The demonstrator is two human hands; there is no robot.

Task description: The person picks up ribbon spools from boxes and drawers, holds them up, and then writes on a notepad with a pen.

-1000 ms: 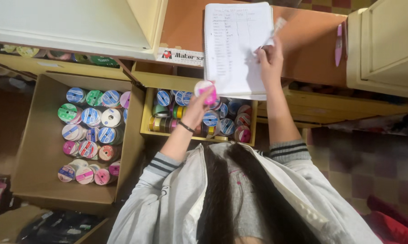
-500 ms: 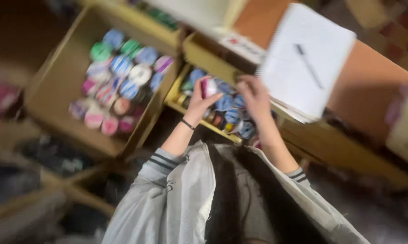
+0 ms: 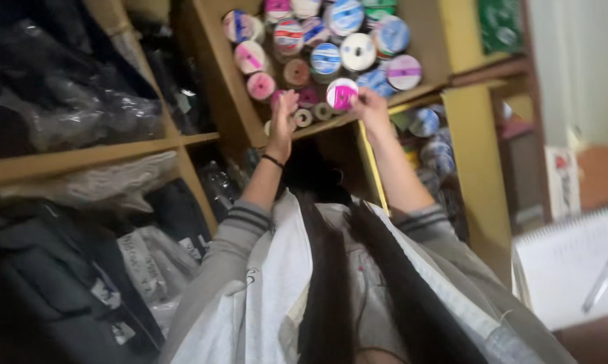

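A cardboard box point(image 3: 213, 81) holds several ribbon spools in pink, blue and white. My right hand point(image 3: 370, 111) grips a white spool with pink ribbon point(image 3: 342, 93) at the box's lower edge. My left hand point(image 3: 281, 116), with a black band on the wrist, has its fingers spread and rests against small spools at the box's rim, just left of the held spool. My grey sleeves and long dark hair fill the lower middle of the view.
A second yellow box of spools point(image 3: 430, 135) sits to the right of my right arm. A white notebook point(image 3: 566, 269) with a pen point(image 3: 603, 275) on it lies at the lower right. Wooden shelves point(image 3: 81, 156) with dark plastic-wrapped goods stand on the left.
The view swung left towards the shelves. The pen went from my right hand onto the notebook. The pink spool passed from my left hand to my right, and both hands reached the cardboard box.
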